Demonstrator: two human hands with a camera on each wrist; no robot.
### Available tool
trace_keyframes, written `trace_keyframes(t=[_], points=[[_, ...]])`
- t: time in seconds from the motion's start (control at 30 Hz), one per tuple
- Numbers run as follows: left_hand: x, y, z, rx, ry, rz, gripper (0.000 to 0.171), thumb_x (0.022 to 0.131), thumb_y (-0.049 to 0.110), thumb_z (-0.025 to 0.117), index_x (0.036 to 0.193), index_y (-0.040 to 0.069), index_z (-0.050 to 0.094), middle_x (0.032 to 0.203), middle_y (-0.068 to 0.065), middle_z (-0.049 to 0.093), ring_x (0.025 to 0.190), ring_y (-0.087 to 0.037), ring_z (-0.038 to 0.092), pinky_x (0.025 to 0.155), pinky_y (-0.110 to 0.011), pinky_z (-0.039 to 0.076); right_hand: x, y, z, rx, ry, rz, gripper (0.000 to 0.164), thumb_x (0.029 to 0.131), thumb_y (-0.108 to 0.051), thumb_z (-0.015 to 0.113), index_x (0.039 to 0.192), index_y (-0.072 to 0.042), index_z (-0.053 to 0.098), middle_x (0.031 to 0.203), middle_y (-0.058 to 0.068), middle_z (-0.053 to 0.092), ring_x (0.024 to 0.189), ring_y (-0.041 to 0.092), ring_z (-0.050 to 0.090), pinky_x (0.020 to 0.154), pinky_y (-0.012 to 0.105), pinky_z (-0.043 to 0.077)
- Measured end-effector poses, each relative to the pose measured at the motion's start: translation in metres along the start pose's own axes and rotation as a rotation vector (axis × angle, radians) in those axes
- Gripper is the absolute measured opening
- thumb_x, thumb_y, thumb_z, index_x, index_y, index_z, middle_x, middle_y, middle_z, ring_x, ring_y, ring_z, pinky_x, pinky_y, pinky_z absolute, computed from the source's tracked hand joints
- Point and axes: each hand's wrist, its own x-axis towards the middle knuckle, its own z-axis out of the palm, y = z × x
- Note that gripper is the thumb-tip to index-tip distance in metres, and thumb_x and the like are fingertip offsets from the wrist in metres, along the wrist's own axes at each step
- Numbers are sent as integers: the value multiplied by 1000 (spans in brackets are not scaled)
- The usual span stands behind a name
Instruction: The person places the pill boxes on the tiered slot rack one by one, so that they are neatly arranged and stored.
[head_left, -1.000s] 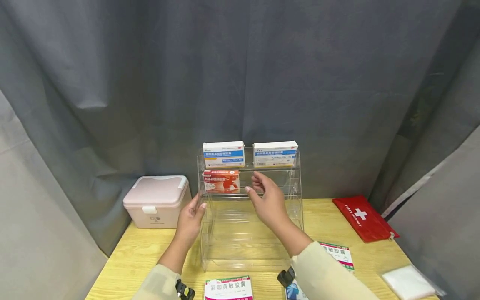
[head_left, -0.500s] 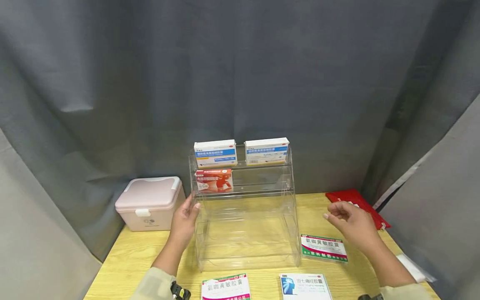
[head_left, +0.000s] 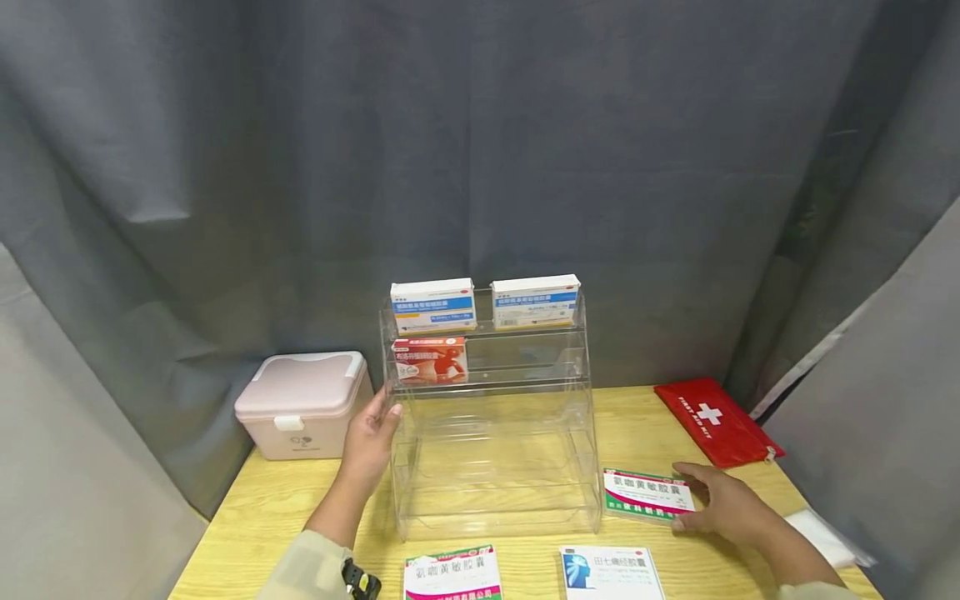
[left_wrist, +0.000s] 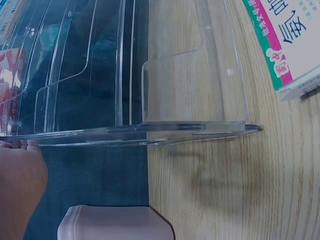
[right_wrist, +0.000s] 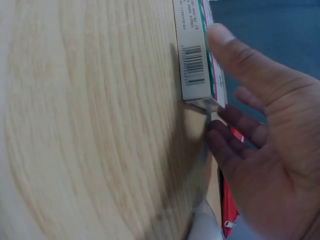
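A clear acrylic display rack (head_left: 487,521) stands on the wooden table. My left hand (head_left: 369,437) holds its left side panel, thumb toward the front. In the left wrist view this hand (left_wrist: 20,172) sits at the panel's edge. To the rack's right, a white, green and magenta medicine box (head_left: 645,496) lies flat. My right hand (head_left: 727,504) is at its right end, thumb and index finger spread near the two corners. In the right wrist view the thumb (right_wrist: 222,35) overlaps the box's upper edge, and the other fingers are loosely bent beyond its end.
Two white-and-blue medicine boxes (head_left: 432,307) fill the rack's top tier; a red box (head_left: 431,361) sits below. In front lie a matching magenta-green box (head_left: 452,575) and a white-blue box (head_left: 611,575). A pink case (head_left: 300,404), red first aid pouch (head_left: 716,423) and white packet (head_left: 817,537) flank them.
My right hand has moved from the rack's second tier out to the right and down to the medicine box on the table. The left hand stays at the rack's side.
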Motion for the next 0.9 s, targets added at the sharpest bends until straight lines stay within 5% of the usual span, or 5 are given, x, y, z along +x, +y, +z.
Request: trace_keyframes(t=[0.27,0.5,0.73,0.9], points=[[0,0,2,-3,0,7,58,113,17,60,168,12,42,175,-12,38,164,-39,34,135,-52,30,3,3,3,-62,-8,51,100,68,-46,102,148,1,62,141,31,66,129,50,63,110,72,53],[0,0,0,-9,-4,20,58,113,17,60,168,11,41,175,-13,37,164,-39,33,135,-51,30,2,2,-3,-53,37,81,87,71,-40,102,140,0,67,119,11,71,104,25,61,87,42,58],[1,0,0,-19,2,22,58,113,14,59,168,11,42,174,-12,40,163,-36,36,134,-47,32,-6,-7,-17,70,124,144,46,91,-31,89,127,-7,73,103,2,74,94,19,63,75,30,52],[0,0,0,-9,3,14,57,113,15,60,168,12,43,174,-14,39,163,-39,35,134,-51,31,-12,-22,-34,355,321,80,43,101,-28,82,133,-1,70,101,-11,76,87,3,67,70,20,56]])
